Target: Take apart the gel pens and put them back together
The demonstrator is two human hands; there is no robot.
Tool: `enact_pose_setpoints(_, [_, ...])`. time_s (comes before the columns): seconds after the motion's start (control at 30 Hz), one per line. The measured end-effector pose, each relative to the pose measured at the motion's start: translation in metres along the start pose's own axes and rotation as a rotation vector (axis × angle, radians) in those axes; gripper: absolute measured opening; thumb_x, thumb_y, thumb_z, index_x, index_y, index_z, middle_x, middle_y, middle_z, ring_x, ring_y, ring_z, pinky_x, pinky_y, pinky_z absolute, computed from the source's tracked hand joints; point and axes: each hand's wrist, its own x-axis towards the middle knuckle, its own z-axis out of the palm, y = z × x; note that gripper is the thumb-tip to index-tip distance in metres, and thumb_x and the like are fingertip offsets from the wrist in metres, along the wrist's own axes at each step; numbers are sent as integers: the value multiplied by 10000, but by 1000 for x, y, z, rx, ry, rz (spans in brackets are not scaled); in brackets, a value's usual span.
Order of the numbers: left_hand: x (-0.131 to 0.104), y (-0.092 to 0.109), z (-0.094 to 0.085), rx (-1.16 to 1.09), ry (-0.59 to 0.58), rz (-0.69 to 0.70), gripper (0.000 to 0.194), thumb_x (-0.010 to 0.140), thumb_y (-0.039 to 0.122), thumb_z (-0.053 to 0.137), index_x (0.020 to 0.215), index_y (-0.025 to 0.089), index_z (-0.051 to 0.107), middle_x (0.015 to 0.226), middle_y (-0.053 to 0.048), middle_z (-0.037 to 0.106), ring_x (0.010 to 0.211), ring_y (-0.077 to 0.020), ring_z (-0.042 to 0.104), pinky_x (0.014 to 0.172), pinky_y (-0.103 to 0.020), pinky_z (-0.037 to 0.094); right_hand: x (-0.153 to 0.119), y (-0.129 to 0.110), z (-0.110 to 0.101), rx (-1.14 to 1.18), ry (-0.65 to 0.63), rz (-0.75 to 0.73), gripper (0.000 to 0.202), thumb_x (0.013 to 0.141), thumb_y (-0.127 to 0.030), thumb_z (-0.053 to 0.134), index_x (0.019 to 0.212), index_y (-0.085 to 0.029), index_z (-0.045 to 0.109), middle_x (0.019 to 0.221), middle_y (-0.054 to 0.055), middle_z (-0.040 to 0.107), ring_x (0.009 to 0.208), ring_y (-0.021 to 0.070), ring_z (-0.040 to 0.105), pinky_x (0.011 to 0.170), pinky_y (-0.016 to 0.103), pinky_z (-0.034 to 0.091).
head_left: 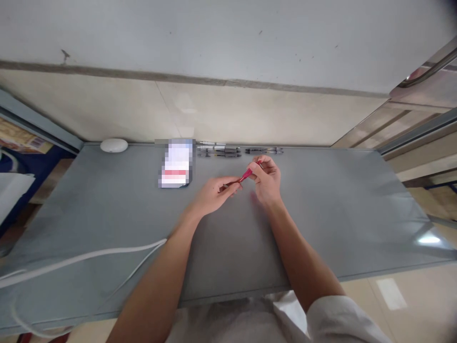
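A slim red pen point(246, 175) is held at a slant above the grey table point(228, 247), between both hands. My left hand point(216, 193) pinches its lower left end. Closed round the upper right part, my right hand point(267, 181) has its thumb along the red barrel. Just beyond the hands, several pens point(220, 151) lie side by side near the table's back edge. More dark pens point(266, 150) lie to their right, close behind my right hand.
A phone point(175, 163) with a blurred, lit screen lies left of the pens. A white oval object point(114, 145) sits at the back left corner. White cables point(93, 255) cross the left front, by my left forearm. A wall point(228, 112) rises behind the table.
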Motion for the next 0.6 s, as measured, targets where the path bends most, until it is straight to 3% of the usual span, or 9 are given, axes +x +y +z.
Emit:
enact_pose_setpoints(0.23, [0,-3,-3,-33,-38,-2,358,908,463,512,1038,184,695,918,-52,699,778,-150,609,766,-288,498,-2,-2,-1,23,-78,25,230,690,-291,772,786,-243,569,808,-42,581,712,105,634,642,257,553])
enact_pose_setpoints(0.43, [-2,3,-4,-85,-109,30,319,908,436,520,953,174,697,871,-43,683,761,-143,618,781,-293,498,-3,-3,-3,10,-111,20,238,683,-302,773,778,-240,564,792,-48,571,675,87,614,599,228,520])
enact_pose_setpoints(0.6, [1,3,2,-67,91,11,255,796,389,680,972,211,729,870,-24,710,733,-146,626,722,-281,514,-2,-2,1,-31,-48,-21,269,666,-304,781,733,-233,530,742,-54,525,627,71,540,583,221,490])
